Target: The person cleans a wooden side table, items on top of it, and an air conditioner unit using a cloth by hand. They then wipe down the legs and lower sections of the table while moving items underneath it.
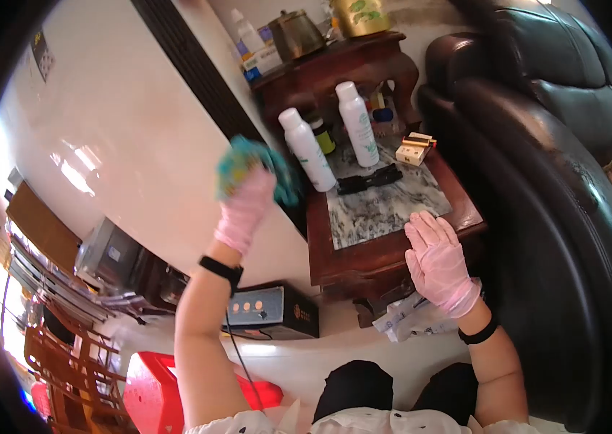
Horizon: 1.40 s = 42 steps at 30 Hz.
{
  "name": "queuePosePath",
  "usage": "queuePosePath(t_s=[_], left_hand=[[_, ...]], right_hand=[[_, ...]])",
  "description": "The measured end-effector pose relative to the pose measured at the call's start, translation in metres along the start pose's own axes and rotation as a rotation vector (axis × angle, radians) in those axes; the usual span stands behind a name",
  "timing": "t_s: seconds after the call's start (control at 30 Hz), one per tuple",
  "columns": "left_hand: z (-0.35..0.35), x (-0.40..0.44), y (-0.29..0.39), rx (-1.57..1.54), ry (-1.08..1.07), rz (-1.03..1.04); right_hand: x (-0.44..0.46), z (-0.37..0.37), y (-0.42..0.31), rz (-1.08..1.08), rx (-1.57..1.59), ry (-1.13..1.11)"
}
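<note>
My left hand (247, 206), in a pink glove, is closed around a teal and yellowish cloth (237, 160). The cloth is blurred and held up left of the side table, in front of the white wall panel. My right hand (436, 264), gloved in pink too, lies with fingers stretched out at the front edge of the dark red wooden table (324, 265). Beyond it is the table's grey marble inlay (371, 218), bearing a black folded item (370, 179) and two white spray cans, a left one (307, 152) and a right one (358, 126).
A small box (412, 152) sits at the table's right side, by a black leather sofa (530, 217). Behind stand a metal pot (296, 36) and a gold tin (362, 18). Below are a black speaker (270, 311), a red stool (150, 394) and a plastic bag (411, 318).
</note>
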<state>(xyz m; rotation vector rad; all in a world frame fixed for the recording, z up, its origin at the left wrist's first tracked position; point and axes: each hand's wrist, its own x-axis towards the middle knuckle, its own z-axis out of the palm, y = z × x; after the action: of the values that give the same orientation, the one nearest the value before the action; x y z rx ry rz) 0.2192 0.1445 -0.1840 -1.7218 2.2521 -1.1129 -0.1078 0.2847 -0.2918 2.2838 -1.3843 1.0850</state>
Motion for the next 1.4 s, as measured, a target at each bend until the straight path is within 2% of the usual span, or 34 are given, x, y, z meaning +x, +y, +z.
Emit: queuePosePath(t_s=[0.07, 0.1, 0.13, 0.2, 0.27, 0.33, 0.37, 0.43, 0.47, 0.53, 0.57, 0.6, 0.67, 0.77, 0.83, 0.9, 0.93, 1.0, 1.03, 1.1, 1.13, 1.17, 1.2, 1.23, 1.27, 1.33, 1.4], left_hand=[[-0.018, -0.003, -0.002, 0.081, 0.538, 0.011], [0.000, -0.004, 0.001, 0.230, 0.608, 0.030], [0.018, -0.010, 0.009, 0.233, 0.600, 0.002], [0.056, -0.030, 0.037, 0.341, 0.503, 0.111], [0.102, -0.065, 0.078, 0.285, 0.163, 0.331], [0.210, -0.080, 0.131, -0.166, 0.576, 0.086], [0.176, -0.072, 0.130, -0.164, 0.590, 0.082], [0.114, -0.080, 0.126, -0.931, 0.099, -0.295], [0.133, -0.086, 0.125, -0.941, 0.096, -0.320], [0.183, -0.078, 0.120, -0.714, 0.125, 0.124], [0.187, -0.074, 0.109, -0.704, 0.079, 0.200], [0.191, -0.065, 0.098, -0.750, 0.015, 0.167], [0.188, -0.037, 0.088, -0.935, -0.060, -0.031], [0.189, -0.016, 0.106, -1.252, 0.011, -0.425], [0.190, -0.017, 0.117, -1.299, 0.057, -0.500], [0.186, -0.019, 0.125, -1.078, 0.379, -0.354], [0.183, -0.022, 0.124, -1.080, 0.376, -0.361], [0.173, -0.027, 0.117, -0.888, 0.412, -0.256], [0.199, -0.028, 0.127, -1.023, 0.565, -0.231], [0.363, 0.021, 0.160, -1.182, 0.641, -0.014], [0.416, 0.038, 0.170, -1.261, 0.664, 0.102], [0.356, 0.012, 0.151, -0.884, 0.397, 0.152], [0.270, -0.020, 0.124, -0.401, 0.183, 0.292], [0.160, -0.058, 0.091, -0.057, 0.047, 0.494], [0.135, -0.074, 0.087, -0.061, 0.054, 0.488], [0.111, -0.104, 0.084, -0.295, 0.051, 0.410], [0.098, -0.145, 0.077, -0.477, 0.367, 0.343]], right_hand=[[0.003, -0.001, -0.003, -0.025, -0.009, -0.045], [0.003, -0.001, -0.003, -0.012, 0.000, -0.039], [0.003, 0.000, -0.003, 0.006, 0.006, -0.027], [0.003, 0.001, -0.002, -0.024, -0.019, -0.038], [0.001, 0.002, -0.001, -0.046, -0.050, -0.017], [0.000, 0.002, -0.002, -0.049, -0.047, -0.038], [0.003, 0.001, -0.001, -0.042, -0.045, -0.052], [0.003, 0.004, -0.001, -0.055, -0.067, -0.038], [0.001, 0.005, -0.003, -0.061, -0.084, -0.025], [0.003, 0.004, -0.005, -0.080, -0.090, -0.011], [0.001, 0.005, -0.005, -0.074, -0.094, -0.023], [0.001, 0.005, -0.004, -0.064, -0.103, -0.030], [0.003, 0.004, -0.004, -0.055, -0.121, -0.028], [0.000, 0.004, -0.006, -0.049, -0.124, -0.079], [0.000, 0.007, -0.010, -0.051, -0.128, -0.096], [0.002, 0.005, -0.008, -0.040, -0.138, -0.073], [0.002, 0.005, -0.008, -0.045, -0.137, -0.079], [0.003, 0.004, -0.009, -0.041, -0.129, -0.081], [0.002, 0.005, -0.009, -0.043, -0.135, -0.080], [0.001, 0.007, -0.004, -0.056, -0.126, -0.062], [0.000, 0.006, -0.002, -0.053, -0.141, -0.048], [0.000, 0.006, -0.001, -0.066, -0.123, -0.036], [0.000, 0.008, 0.000, -0.080, -0.100, -0.027], [-0.001, 0.009, 0.000, -0.079, -0.105, -0.021], [-0.001, 0.007, 0.000, -0.085, -0.112, -0.020], [0.000, 0.006, -0.003, -0.083, -0.113, -0.039], [-0.001, 0.008, -0.002, -0.103, -0.117, -0.055]])
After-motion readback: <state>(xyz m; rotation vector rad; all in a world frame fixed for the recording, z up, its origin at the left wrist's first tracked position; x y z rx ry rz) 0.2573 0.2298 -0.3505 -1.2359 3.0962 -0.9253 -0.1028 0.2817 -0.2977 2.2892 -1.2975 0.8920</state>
